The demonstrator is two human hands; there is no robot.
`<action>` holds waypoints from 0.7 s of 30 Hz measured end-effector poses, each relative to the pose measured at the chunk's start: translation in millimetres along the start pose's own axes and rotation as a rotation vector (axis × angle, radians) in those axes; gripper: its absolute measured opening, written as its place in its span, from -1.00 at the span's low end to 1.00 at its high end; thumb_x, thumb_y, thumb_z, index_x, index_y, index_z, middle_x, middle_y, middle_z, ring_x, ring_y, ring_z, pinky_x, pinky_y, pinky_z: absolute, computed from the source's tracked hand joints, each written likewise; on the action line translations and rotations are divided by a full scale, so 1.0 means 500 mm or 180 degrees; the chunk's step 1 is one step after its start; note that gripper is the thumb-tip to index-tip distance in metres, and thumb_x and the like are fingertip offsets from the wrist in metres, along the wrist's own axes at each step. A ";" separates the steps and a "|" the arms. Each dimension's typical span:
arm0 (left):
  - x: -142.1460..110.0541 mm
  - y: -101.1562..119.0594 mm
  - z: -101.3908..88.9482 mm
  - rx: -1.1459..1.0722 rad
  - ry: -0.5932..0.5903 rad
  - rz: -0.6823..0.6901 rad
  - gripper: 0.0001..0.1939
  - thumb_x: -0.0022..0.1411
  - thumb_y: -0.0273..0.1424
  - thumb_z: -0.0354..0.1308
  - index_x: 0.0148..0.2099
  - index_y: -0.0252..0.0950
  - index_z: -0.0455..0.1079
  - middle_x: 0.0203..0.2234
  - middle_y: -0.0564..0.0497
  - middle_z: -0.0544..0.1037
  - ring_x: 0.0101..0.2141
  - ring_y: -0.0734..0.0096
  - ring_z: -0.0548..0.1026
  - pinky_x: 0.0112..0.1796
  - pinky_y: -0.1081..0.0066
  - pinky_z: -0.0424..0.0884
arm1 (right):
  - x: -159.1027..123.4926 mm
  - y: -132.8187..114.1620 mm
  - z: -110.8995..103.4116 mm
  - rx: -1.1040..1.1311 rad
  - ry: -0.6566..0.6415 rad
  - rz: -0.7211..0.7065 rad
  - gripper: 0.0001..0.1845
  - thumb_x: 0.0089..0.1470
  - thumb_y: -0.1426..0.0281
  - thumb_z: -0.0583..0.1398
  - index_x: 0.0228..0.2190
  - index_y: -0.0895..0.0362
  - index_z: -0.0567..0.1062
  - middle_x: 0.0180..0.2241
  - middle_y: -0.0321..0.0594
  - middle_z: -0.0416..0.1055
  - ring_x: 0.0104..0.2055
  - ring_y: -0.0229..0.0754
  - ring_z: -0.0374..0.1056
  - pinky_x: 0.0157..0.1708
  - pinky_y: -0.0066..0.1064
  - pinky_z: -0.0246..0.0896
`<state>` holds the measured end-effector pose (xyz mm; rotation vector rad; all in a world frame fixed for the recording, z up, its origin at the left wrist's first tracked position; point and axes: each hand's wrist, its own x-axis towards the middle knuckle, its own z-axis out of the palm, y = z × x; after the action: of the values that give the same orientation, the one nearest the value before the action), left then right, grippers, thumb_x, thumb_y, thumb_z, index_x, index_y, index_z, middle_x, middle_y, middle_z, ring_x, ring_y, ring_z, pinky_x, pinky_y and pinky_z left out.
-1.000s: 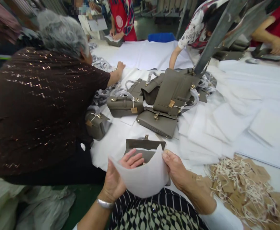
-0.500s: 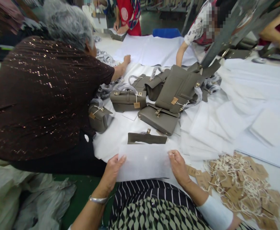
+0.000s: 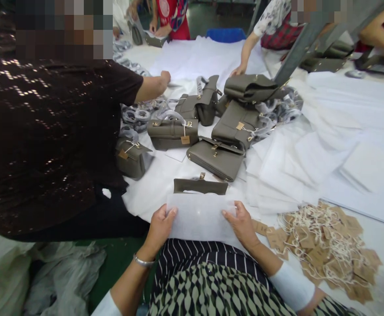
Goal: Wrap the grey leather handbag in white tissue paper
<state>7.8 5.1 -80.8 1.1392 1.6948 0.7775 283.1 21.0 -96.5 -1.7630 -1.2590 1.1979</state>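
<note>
A sheet of thin white paper is stretched between my hands just above my lap. My left hand pinches its left edge, thumb on top. At the opposite edge, my right hand grips it the same way. Directly behind the sheet an olive-grey handbag shows only its raised flap and a gold clasp; the paper hides its body. Past it lies a closed olive handbag with a gold lock. To its left stands a handbag with a wrapped handle and a brown tag.
Brown tags with white strings are heaped at my right. Loose white sheets spread over the table beyond. A co-worker in a dark sequined top leans in close on my left. A grey metal post rises at the back right.
My right hand's thumb has shifted inward over the sheet. The co-worker at left has leaned closer. At the back, an upright handbag now lies flat on the pile, near another person's hand.
</note>
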 end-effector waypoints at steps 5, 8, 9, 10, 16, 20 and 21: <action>0.022 0.008 0.005 0.0598 0.0125 0.0125 -0.68 0.23 -0.13 -0.01 -0.39 -0.29 0.26 -0.57 0.13 0.31 -0.48 0.43 0.29 -0.41 0.46 0.19 | 0.001 0.009 0.006 -0.0348 0.0027 0.0052 -0.42 -0.05 0.13 0.20 -0.04 0.13 0.22 -0.40 -0.25 0.47 -0.35 -0.05 0.39 -0.26 -0.21 0.26; 0.028 0.002 0.009 0.0921 0.0199 0.0219 -0.66 0.25 -0.13 -0.03 -0.45 -0.26 0.16 -0.60 0.16 0.22 -0.51 0.46 0.24 -0.42 0.46 0.14 | 0.003 0.008 0.005 -0.0754 0.0198 -0.0061 -0.36 -0.01 0.12 0.16 0.05 0.17 0.20 -0.51 -0.35 0.37 -0.43 -0.08 0.34 -0.34 -0.24 0.23; 0.029 -0.001 0.011 0.1018 0.0235 0.0248 -0.66 0.26 -0.13 -0.03 -0.45 -0.25 0.13 -0.61 0.16 0.19 -0.51 0.46 0.23 -0.42 0.46 0.13 | 0.004 0.008 0.005 -0.0826 0.0227 -0.0097 -0.34 0.01 0.12 0.14 0.07 0.18 0.19 -0.52 -0.35 0.35 -0.44 -0.09 0.33 -0.35 -0.25 0.23; 0.030 -0.003 0.012 0.1142 0.0266 0.0277 -0.66 0.27 -0.14 -0.04 -0.46 -0.25 0.11 -0.62 0.17 0.18 -0.52 0.46 0.22 -0.41 0.46 0.12 | 0.006 0.009 0.005 -0.0891 0.0245 -0.0134 -0.33 0.02 0.12 0.13 0.10 0.18 0.18 -0.50 -0.33 0.36 -0.43 -0.09 0.34 -0.34 -0.24 0.25; 0.031 -0.001 0.022 0.2582 0.0639 0.0678 -0.76 0.28 -0.21 0.03 -0.34 -0.27 0.28 -0.54 0.05 0.35 -0.47 0.33 0.34 -0.39 0.37 0.18 | 0.009 0.029 0.011 -0.1314 0.0221 -0.0845 -0.30 0.11 0.21 0.09 0.23 0.10 0.04 0.19 -0.03 0.20 -0.01 0.00 0.38 -0.06 -0.16 0.31; 0.018 0.003 0.039 0.2955 0.1410 0.1977 -0.59 0.27 -0.36 0.08 0.13 -0.40 0.25 -0.07 -0.28 0.38 -0.05 0.04 0.34 -0.05 0.14 0.27 | 0.009 0.039 0.014 -0.1459 0.0200 -0.1183 -0.33 0.13 0.27 0.08 0.24 0.09 0.03 0.23 -0.09 0.14 0.06 -0.02 0.35 0.05 -0.14 0.29; 0.016 0.001 0.045 0.2931 0.1463 0.2281 -0.55 0.27 -0.43 0.06 0.19 -0.35 0.20 -0.03 -0.27 0.35 0.00 0.03 0.31 -0.01 0.12 0.25 | 0.010 0.040 0.014 -0.1460 0.0212 -0.1150 -0.33 0.13 0.27 0.09 0.23 0.09 0.04 0.23 -0.08 0.16 0.03 -0.02 0.37 0.03 -0.13 0.31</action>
<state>27.6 12.8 -91.4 2.4393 2.1125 0.7058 284.0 19.2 -117.9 -1.7558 -1.8235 0.6746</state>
